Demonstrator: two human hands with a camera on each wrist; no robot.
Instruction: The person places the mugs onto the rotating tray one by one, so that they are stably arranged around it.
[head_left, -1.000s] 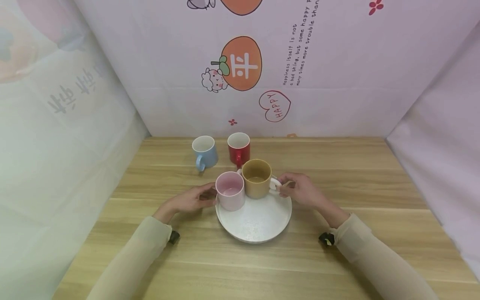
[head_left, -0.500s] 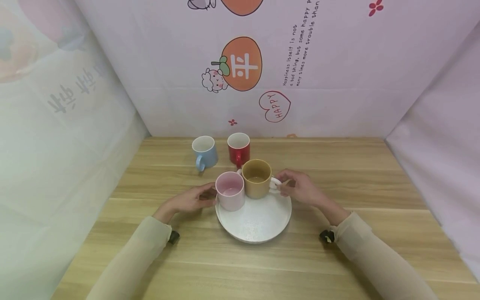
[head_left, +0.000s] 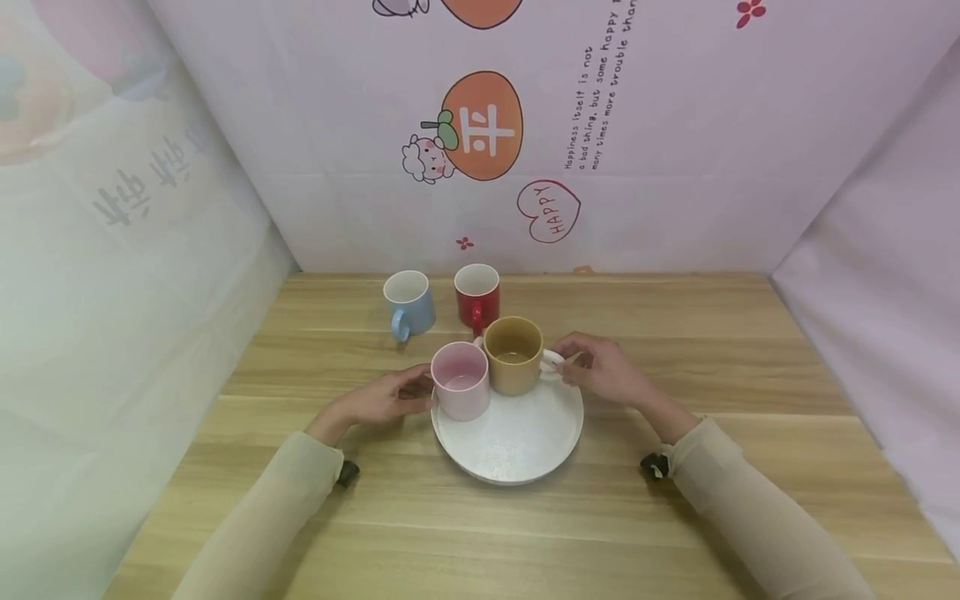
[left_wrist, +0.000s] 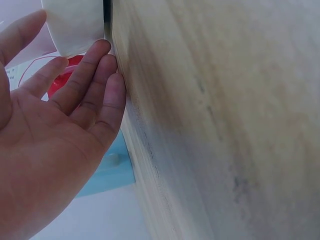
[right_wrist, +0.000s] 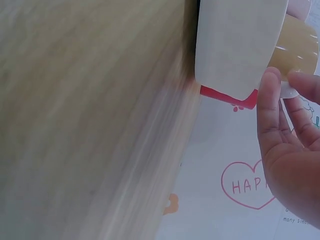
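A pink mug point(head_left: 462, 396) and a tan mug point(head_left: 513, 371) stand upright side by side on a round white tray point(head_left: 517, 442) with a thick side wall. My right hand point(head_left: 603, 371) pinches the tan mug's white handle point(right_wrist: 288, 90) between thumb and fingers. To the left of the pink mug, my left hand point(head_left: 386, 398) has its fingertips at the tray's left edge. The left wrist view shows those fingers point(left_wrist: 82, 75) extended and slightly bent, near the tray's wall point(left_wrist: 77, 25); contact is hard to tell.
Behind the tray stand a light blue mug point(head_left: 411, 307) and a red mug point(head_left: 477, 300), both upright on the wooden table point(head_left: 480, 550). A printed white cloth point(head_left: 360, 192) hangs along the table's back edge, with more cloth at both sides.
My right hand has shifted slightly away from me at the tan mug's handle. The left hand, mugs and tray look still.
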